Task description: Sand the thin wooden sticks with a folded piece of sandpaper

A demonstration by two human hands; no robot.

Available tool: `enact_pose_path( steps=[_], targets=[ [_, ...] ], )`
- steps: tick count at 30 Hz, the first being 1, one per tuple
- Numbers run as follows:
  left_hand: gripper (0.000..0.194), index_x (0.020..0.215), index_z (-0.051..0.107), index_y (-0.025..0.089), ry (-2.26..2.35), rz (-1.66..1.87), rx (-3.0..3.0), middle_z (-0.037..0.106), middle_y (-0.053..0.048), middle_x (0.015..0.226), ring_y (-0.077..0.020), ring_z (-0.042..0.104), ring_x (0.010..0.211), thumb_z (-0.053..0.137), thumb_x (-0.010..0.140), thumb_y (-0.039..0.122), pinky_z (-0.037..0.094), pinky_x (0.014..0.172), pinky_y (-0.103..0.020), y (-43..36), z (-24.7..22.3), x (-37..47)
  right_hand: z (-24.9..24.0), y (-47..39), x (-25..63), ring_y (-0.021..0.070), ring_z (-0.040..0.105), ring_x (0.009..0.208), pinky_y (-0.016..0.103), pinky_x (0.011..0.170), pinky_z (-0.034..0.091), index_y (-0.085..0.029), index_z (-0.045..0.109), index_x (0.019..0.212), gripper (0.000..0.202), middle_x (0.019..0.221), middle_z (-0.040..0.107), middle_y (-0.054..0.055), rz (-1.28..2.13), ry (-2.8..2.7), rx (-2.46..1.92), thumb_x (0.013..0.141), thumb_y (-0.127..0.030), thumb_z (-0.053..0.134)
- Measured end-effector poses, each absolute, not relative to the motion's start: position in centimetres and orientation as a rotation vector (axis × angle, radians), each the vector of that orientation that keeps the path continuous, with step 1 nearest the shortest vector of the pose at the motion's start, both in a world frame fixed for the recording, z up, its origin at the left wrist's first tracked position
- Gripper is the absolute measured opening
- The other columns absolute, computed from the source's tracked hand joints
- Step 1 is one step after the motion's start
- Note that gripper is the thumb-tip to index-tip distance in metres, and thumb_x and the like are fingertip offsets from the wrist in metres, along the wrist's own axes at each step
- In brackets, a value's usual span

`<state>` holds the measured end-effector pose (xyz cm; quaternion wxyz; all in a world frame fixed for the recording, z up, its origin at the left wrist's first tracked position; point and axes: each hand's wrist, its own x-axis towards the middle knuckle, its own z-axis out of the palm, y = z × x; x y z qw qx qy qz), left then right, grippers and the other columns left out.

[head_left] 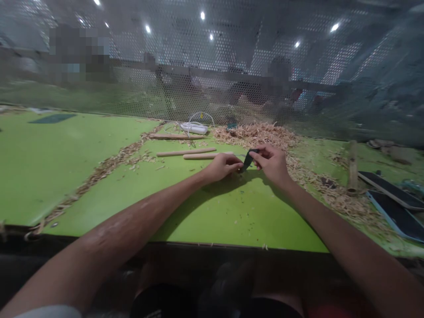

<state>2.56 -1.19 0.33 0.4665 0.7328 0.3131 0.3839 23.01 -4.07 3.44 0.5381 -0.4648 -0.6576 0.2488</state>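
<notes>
Both hands are together over the green tabletop, on a small dark flat strip that looks like sandpaper or stiff cloth. My right hand pinches the strip's upper end between thumb and fingers. At its lower end, the fingers of my left hand are closed on it. The strip stands tilted above the surface. Just behind my left hand lie a smooth wooden stick and a second wooden stick. Tiny dark specks dot the tabletop in front of my hands.
A heap of wood shavings lies behind my hands, with more along the right. A white power strip with cable and a longer wood piece are further back. Two phones and a bamboo piece lie right. Perforated mesh stands behind.
</notes>
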Motion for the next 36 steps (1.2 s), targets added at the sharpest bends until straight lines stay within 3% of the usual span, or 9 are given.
enact_pose_path(
  steps=[6, 11, 21, 29, 33, 36],
  targets=[
    [0.019, 0.092, 0.083, 0.016, 0.743, 0.981, 2.069, 0.081, -0.01, 0.091, -0.0206, 0.071, 0.077, 0.069, 0.097, 0.028, 0.057, 0.076, -0.032, -1.4, 0.2, 2.8, 3.4, -4.2, 23.0, 0.0155, 0.05, 0.047, 0.033, 0.046, 0.045, -0.027, 0.071, 0.082, 0.035, 0.058, 0.061, 0.0, 0.57, -1.586, -1.105, 0.08, -0.057, 0.088],
    [0.022, 0.078, 0.08, 0.019, 0.725, 1.082, 2.213, 0.076, -0.01, 0.078, -0.0231, 0.064, 0.069, 0.067, 0.094, 0.029, 0.056, 0.073, -0.037, -1.4, -0.1, 3.2, 3.4, -4.6, 22.6, 0.0163, 0.051, 0.047, 0.033, 0.047, 0.045, -0.028, 0.07, 0.082, 0.031, 0.059, 0.062, 0.0, 0.542, -1.59, -1.114, 0.083, -0.055, 0.086],
    [0.024, 0.071, 0.071, 0.022, 0.797, 1.146, 2.145, 0.068, -0.007, 0.068, -0.0228, 0.059, 0.065, 0.066, 0.092, 0.032, 0.05, 0.067, -0.036, -1.1, -0.3, 3.3, 3.5, -5.1, 22.1, 0.0189, 0.054, 0.048, 0.036, 0.049, 0.048, -0.031, 0.07, 0.084, 0.021, 0.061, 0.063, 0.0, 0.507, -1.55, -1.108, 0.085, -0.049, 0.081],
    [0.022, 0.074, 0.063, 0.023, 0.889, 1.19, 2.033, 0.066, -0.006, 0.071, -0.0183, 0.055, 0.06, 0.062, 0.096, 0.029, 0.046, 0.055, -0.031, -1.1, -0.7, 3.8, 3.9, -5.3, 21.9, 0.0195, 0.055, 0.049, 0.039, 0.051, 0.051, -0.03, 0.071, 0.085, 0.02, 0.062, 0.065, 0.002, 0.537, -1.512, -1.107, 0.084, -0.046, 0.083],
    [0.027, 0.073, 0.062, 0.022, 0.833, 1.1, 2.052, 0.064, -0.004, 0.066, -0.0181, 0.057, 0.061, 0.06, 0.098, 0.032, 0.045, 0.057, -0.03, -1.4, -0.3, 3.4, 3.8, -5.1, 22.0, 0.0185, 0.055, 0.049, 0.036, 0.05, 0.05, -0.029, 0.071, 0.084, 0.02, 0.061, 0.065, 0.001, 0.541, -1.501, -1.101, 0.083, -0.045, 0.083],
    [0.024, 0.082, 0.066, 0.018, 0.773, 1.056, 2.005, 0.07, -0.004, 0.075, -0.0175, 0.061, 0.064, 0.061, 0.099, 0.035, 0.049, 0.06, -0.03, -1.5, 0.0, 3.2, 3.8, -5.0, 22.1, 0.0174, 0.054, 0.048, 0.035, 0.049, 0.05, -0.028, 0.072, 0.083, 0.021, 0.061, 0.065, 0.001, 0.539, -1.497, -1.106, 0.082, -0.045, 0.083]
  ],
)
